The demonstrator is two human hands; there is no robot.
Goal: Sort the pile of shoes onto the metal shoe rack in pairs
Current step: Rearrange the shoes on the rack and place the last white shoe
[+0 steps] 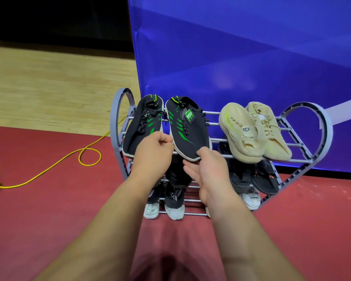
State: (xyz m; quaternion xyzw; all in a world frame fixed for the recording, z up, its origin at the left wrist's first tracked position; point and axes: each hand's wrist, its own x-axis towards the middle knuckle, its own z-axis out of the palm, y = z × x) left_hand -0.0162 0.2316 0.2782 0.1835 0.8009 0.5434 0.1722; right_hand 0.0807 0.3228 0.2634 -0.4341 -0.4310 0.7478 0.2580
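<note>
A grey metal shoe rack [115, 118] with heart-shaped ends stands on the red floor. On its top tier lies a black pair with green stripes: the left shoe [142, 122] and the right shoe [187, 130]. My right hand [209, 171] pinches the toe of the right one, thumb on top and fingers under the sole. My left hand [152, 155] sits with curled fingers over the toe of the left shoe; I cannot see whether it grips. A beige pair [243, 134] lies at the right of the same tier.
Lower tiers hold black shoes [261, 179] and black-and-white sneakers [174, 199], partly hidden by my arms. A blue backdrop [241, 57] stands right behind the rack. A yellow cable [49, 169] loops across the red floor at the left, with wooden flooring [49, 88] beyond.
</note>
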